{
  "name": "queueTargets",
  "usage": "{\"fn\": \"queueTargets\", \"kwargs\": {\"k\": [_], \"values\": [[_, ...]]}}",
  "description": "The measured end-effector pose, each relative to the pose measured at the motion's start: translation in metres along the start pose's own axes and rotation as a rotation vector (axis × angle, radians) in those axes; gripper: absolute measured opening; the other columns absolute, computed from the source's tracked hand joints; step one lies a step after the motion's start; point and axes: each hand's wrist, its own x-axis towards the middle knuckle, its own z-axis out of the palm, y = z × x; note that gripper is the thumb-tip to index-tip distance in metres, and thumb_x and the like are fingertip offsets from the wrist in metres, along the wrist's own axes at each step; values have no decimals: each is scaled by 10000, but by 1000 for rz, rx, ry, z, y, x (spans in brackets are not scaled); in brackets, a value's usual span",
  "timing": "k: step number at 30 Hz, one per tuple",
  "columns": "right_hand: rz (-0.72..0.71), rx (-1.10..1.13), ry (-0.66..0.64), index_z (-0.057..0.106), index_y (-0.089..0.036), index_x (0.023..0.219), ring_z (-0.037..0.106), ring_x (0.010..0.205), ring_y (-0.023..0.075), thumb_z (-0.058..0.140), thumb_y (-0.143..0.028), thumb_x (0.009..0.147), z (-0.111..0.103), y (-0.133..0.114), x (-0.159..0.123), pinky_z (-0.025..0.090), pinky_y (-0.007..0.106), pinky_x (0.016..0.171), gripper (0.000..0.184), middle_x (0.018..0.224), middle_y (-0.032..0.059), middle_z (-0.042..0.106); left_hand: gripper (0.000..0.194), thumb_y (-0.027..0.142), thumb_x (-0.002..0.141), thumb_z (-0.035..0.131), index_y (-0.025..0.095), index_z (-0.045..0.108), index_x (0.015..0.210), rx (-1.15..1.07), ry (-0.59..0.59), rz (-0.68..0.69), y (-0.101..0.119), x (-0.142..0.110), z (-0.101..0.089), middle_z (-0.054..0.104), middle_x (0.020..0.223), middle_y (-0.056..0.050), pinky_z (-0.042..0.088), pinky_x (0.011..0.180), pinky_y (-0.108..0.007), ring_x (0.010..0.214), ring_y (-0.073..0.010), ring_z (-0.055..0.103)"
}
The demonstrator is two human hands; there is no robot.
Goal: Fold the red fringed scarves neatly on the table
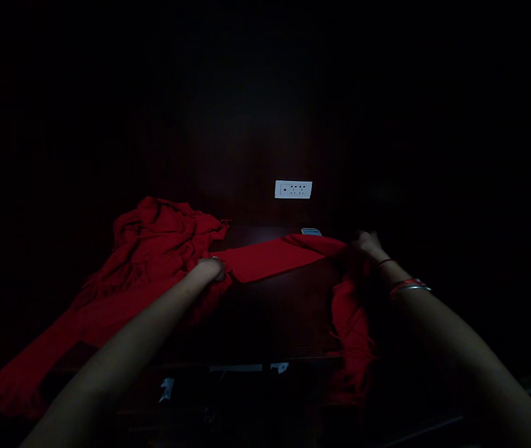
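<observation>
A red fringed scarf stretches across the dark tabletop between my two hands, its middle lying in a flat band. At the left end, my left hand is closed on the cloth, its fingers mostly hidden. My right hand, slightly blurred, grips the other end, from which a length of red fabric hangs down past the table's front edge. Beside and beyond my left hand lies a crumpled heap of red cloth; a fringed strip runs from it toward the lower left. Whether heap and stretched scarf are one piece I cannot tell.
A white power socket is set in the dark wall behind the table. A small pale flat object lies near the wall. Whitish scraps show below the front edge. Deep shadow hides most surroundings.
</observation>
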Motion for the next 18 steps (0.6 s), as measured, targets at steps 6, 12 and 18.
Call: {"fn": "queueTargets", "kwargs": {"k": [6,12,18], "values": [[-267,-735,-256,505,-186,1037,380,1060,318,653,-250,584,71,4,-31,249,521,839,481,1129,141,449,400,324,839,270,172,457,1158,-13,358,370,66,14,-26,366,1266,-113,278,911,-389,1168,-244,299],[-274,-788,-264,558,-128,909,545,858,218,437,-145,749,78,18,-17,381,350,738,201,908,146,580,507,494,799,311,268,305,1253,-197,186,389,62,65,10,228,1349,-60,226,901,-506,1212,-298,184],[-68,-306,-262,595,-110,797,574,637,136,471,-103,693,80,-19,35,431,235,608,162,720,65,621,411,250,804,399,166,396,1206,-199,228,259,22,90,3,346,1277,-129,279,868,-481,1139,-341,305]]}}
